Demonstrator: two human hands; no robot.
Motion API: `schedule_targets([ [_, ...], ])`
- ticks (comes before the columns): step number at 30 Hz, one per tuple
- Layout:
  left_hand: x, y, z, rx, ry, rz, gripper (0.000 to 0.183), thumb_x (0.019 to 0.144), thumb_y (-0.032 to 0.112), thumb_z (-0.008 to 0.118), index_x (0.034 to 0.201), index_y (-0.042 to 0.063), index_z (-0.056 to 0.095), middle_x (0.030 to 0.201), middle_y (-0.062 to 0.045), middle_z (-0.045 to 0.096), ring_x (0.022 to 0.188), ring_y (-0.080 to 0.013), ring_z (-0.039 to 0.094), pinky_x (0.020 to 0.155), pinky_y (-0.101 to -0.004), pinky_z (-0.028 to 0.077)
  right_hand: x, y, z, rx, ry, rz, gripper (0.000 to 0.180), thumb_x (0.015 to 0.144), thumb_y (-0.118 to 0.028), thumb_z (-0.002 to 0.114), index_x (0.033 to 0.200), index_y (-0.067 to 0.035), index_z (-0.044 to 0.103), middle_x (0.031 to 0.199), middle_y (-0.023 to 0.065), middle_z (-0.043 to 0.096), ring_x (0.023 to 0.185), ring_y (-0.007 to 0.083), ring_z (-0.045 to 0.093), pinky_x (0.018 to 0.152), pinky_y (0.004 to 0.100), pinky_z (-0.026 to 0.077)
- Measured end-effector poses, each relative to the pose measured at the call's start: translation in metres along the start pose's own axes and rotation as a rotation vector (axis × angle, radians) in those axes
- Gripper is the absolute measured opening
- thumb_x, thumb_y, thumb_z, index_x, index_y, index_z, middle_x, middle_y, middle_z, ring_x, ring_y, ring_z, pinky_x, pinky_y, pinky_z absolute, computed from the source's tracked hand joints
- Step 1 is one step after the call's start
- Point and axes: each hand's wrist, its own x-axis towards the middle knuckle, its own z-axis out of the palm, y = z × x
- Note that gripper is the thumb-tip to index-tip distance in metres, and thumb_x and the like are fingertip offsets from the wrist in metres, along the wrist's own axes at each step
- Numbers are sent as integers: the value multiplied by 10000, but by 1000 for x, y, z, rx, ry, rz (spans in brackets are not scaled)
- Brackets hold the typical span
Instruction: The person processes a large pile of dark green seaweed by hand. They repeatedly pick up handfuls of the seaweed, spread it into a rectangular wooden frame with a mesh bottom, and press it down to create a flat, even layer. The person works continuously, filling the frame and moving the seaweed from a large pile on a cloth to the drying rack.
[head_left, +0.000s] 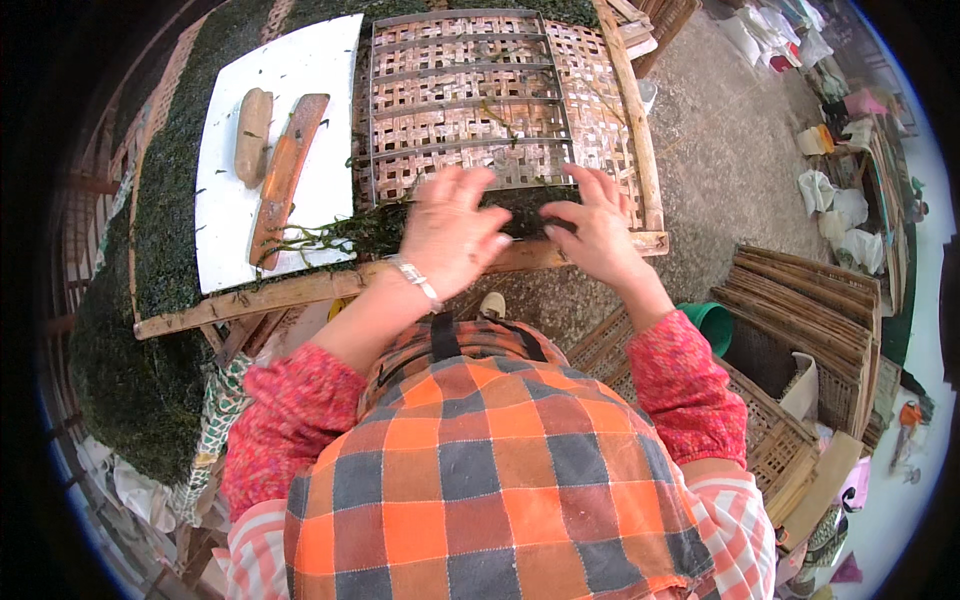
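Observation:
My left hand (454, 232), a bracelet at its wrist, hovers with spread, slightly blurred fingers over dark green, stringy plant matter (386, 227) at the near end of a metal frame (559, 86) with crossbars. My right hand (596, 225) is at the frame's near right corner, fingers apart and curved over the same dark layer. Neither hand shows anything in its grip. The frame lies on a woven bamboo screen (600, 97). Left of it, a white board (315, 67) bears an oblong brownish block (253, 139) and a wooden strip (289, 180).
Wooden rails (247, 304) edge the work surface. A large dark green mass (135, 382) lies at the left. Stacked woven bamboo screens (810, 300) and a green bucket (707, 328) are at the lower right. Plastic bags (840, 210) lie farther right.

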Motion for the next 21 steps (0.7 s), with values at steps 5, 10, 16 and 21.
schedule_targets([
  [5, 11, 9, 12, 175, -140, -67, 361, 730, 393, 612, 857, 56, 642, 1205, -110, 421, 1161, -305, 331, 946, -450, 293, 12, 2, 2, -72, 54, 111, 188, 673, -191, 682, 861, -193, 687, 1313, 87, 392, 1262, 339, 258, 993, 549, 183],
  [10, 19, 23, 23, -31, -150, 175, 363, 783, 391, 575, 906, 54, 631, 1104, -60, 534, 1131, -213, 417, 968, -482, 300, 16, 5, 11, -71, 0, 132, 182, 652, -181, 690, 834, -193, 684, 1337, 104, 365, 1267, 358, 243, 988, 581, 185],
  [16, 25, 13, 7, -77, -300, 111, 521, 796, 370, 582, 1186, 36, 496, 1269, -100, 448, 1232, -277, 339, 1022, -409, 291, -5, 53, -28, 301, 36, 140, 537, 644, -158, 682, 1159, -166, 533, 1321, 155, 361, 1269, 352, 257, 1030, 493, 225],
  [21, 33, 33, 52, -1, -375, 154, 721, 729, 344, 652, 1274, -28, 362, 1356, -170, 323, 1293, -289, 264, 1070, -397, 215, -6, 43, -16, -19, -74, 51, 469, 648, -144, 671, 1102, -110, 559, 1201, 136, 482, 1146, 298, 436, 974, 389, 337],
])
